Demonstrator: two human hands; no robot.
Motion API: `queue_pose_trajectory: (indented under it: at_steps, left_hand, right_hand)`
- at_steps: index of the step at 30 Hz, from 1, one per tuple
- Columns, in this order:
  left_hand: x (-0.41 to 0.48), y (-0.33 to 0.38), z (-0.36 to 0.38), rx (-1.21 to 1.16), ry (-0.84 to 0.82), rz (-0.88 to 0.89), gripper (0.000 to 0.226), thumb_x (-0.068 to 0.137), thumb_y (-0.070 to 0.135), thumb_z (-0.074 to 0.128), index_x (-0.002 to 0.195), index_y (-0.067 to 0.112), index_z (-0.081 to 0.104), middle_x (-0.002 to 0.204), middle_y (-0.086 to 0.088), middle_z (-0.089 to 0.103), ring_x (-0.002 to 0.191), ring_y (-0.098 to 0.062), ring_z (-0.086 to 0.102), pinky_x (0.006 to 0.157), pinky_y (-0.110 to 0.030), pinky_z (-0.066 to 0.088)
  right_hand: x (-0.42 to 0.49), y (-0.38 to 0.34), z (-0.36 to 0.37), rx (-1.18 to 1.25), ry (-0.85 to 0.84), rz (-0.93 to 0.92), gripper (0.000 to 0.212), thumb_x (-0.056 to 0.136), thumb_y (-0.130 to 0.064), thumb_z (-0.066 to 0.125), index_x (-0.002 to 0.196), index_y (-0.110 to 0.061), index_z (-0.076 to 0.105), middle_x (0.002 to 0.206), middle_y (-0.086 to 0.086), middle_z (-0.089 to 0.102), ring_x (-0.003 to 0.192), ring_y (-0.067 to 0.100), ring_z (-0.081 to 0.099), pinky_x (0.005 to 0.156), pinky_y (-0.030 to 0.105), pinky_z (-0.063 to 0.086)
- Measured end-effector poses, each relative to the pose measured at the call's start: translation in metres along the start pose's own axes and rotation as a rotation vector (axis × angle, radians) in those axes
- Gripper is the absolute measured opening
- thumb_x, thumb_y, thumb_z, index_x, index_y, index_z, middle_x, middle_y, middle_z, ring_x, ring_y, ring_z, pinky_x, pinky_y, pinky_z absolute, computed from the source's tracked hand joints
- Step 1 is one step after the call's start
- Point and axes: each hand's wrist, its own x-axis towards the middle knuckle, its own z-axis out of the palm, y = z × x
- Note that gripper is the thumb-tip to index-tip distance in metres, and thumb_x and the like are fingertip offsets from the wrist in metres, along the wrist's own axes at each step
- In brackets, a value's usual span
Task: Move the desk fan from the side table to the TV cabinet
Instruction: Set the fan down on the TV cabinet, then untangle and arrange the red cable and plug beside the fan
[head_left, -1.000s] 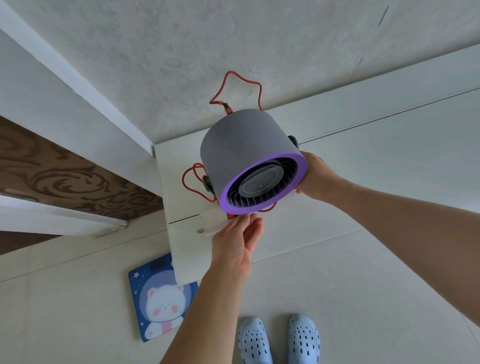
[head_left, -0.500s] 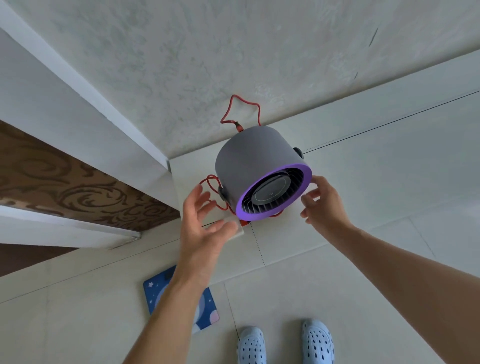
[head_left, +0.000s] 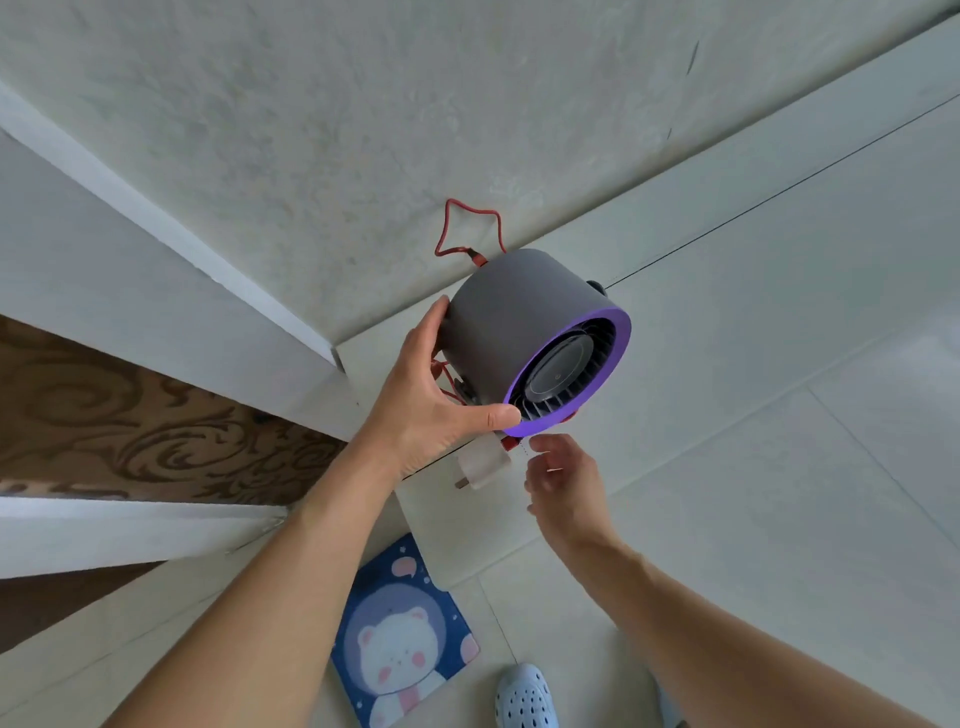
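The desk fan (head_left: 524, 327) is a grey drum with a purple front ring and a dark grille, standing on a white cabinet top (head_left: 753, 270) near its left corner by the wall. My left hand (head_left: 441, 395) grips the fan's left side, thumb on the purple rim, fingers round the back. A red cable (head_left: 467, 228) loops behind the fan and under it. A white plug adapter (head_left: 480, 467) hangs at the cabinet's front edge below the fan. My right hand (head_left: 563, 483) is just right of the adapter, fingers apart, holding nothing.
A rough white wall (head_left: 363, 130) rises behind the cabinet. A white door frame (head_left: 171, 291) and brown patterned panel (head_left: 130, 415) stand left. On the tiled floor lies a blue scale with a bear picture (head_left: 400, 639); my light blue shoe (head_left: 524, 696) is beside it.
My left hand has moved up from the adapter and closed on the fan's left side. My right hand has left the fan's right side and dropped toward the adapter.
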Motion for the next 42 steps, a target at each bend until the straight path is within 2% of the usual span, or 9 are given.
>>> queue_pose_trajectory:
  at_steps: [2,7,12,16,25,31,36,39,42]
  left_hand:
    - [0.003,-0.001,-0.002,0.015,0.006,0.007,0.128,0.046,0.046,0.091,0.151,0.033,0.019,0.15,0.009,0.036,0.135,-0.007,0.038,0.109,-0.039,0.041]
    - [0.006,-0.002,-0.001,0.012,0.023,0.024,0.126,0.042,0.043,0.093,0.148,0.031,0.027,0.14,0.008,0.041,0.129,-0.009,0.045,0.102,-0.038,0.048]
    - [0.0,-0.001,0.015,-0.01,0.101,0.033,0.116,0.04,0.042,0.093,0.141,0.029,0.037,0.132,0.005,0.045,0.121,-0.01,0.05,0.093,-0.034,0.054]
    - [-0.011,0.005,0.043,-0.025,0.24,0.011,0.118,0.035,0.049,0.092,0.137,0.026,0.038,0.124,0.008,0.039,0.117,-0.012,0.05,0.088,-0.036,0.056]
    - [-0.027,0.018,0.086,-0.127,0.376,-0.01,0.123,0.04,0.043,0.094,0.143,0.03,0.027,0.121,0.004,0.035,0.112,-0.016,0.053,0.064,-0.004,0.048]
    - [-0.026,0.015,0.08,-0.094,0.304,0.03,0.132,0.042,0.052,0.09,0.148,0.042,0.011,0.122,0.012,0.029,0.121,-0.016,0.047,0.084,-0.019,0.048]
    - [-0.019,0.01,0.077,-0.124,0.252,0.103,0.132,0.046,0.046,0.092,0.148,0.042,0.009,0.122,0.021,0.028,0.117,-0.004,0.044,0.073,-0.001,0.045]
    - [-0.018,0.009,0.078,-0.126,0.255,0.123,0.132,0.045,0.046,0.091,0.148,0.041,0.01,0.115,0.033,0.027,0.115,0.005,0.042,0.072,0.0,0.043]
    - [-0.019,0.007,0.078,-0.109,0.266,0.143,0.131,0.044,0.044,0.091,0.148,0.039,0.012,0.113,0.034,0.027,0.115,-0.002,0.043,0.077,-0.007,0.045]
  right_hand:
    - [-0.007,0.0,0.013,-0.118,-0.041,-0.12,0.043,0.09,-0.003,0.043,0.125,-0.024,0.057,0.111,0.001,0.059,0.094,0.013,0.057,0.076,0.026,0.049]
    - [-0.008,-0.004,0.025,-0.432,-0.092,-0.199,0.064,0.091,-0.009,0.039,0.145,-0.042,0.034,0.118,0.001,0.048,0.113,0.02,0.047,0.081,0.036,0.051]
    - [-0.017,-0.002,0.017,-0.438,-0.048,-0.199,0.065,0.09,-0.007,0.04,0.144,-0.043,0.033,0.117,0.003,0.048,0.115,0.022,0.045,0.08,0.038,0.051]
    - [-0.024,0.004,0.001,-0.449,-0.02,-0.181,0.058,0.088,-0.007,0.043,0.14,-0.033,0.04,0.127,0.002,0.047,0.119,0.023,0.043,0.082,0.039,0.051]
    - [-0.028,0.011,-0.03,-0.472,0.002,-0.137,0.063,0.088,-0.01,0.045,0.146,-0.031,0.033,0.141,-0.001,0.043,0.126,0.023,0.04,0.094,0.04,0.046]
    - [-0.025,0.011,-0.023,-0.455,-0.015,-0.094,0.067,0.087,-0.012,0.046,0.149,-0.029,0.026,0.14,0.002,0.04,0.125,0.027,0.037,0.095,0.042,0.045]
    - [-0.024,0.01,-0.01,-0.484,0.083,-0.074,0.064,0.086,-0.013,0.046,0.145,-0.028,0.029,0.136,0.004,0.041,0.121,0.029,0.037,0.092,0.041,0.043]
    - [-0.024,0.011,-0.001,-0.536,0.151,-0.073,0.059,0.084,-0.013,0.044,0.14,-0.027,0.033,0.133,0.003,0.044,0.119,0.028,0.039,0.089,0.038,0.04]
    - [-0.025,0.01,0.005,-0.532,0.195,-0.049,0.058,0.082,-0.013,0.043,0.137,-0.027,0.035,0.131,0.002,0.045,0.117,0.028,0.04,0.086,0.038,0.039]
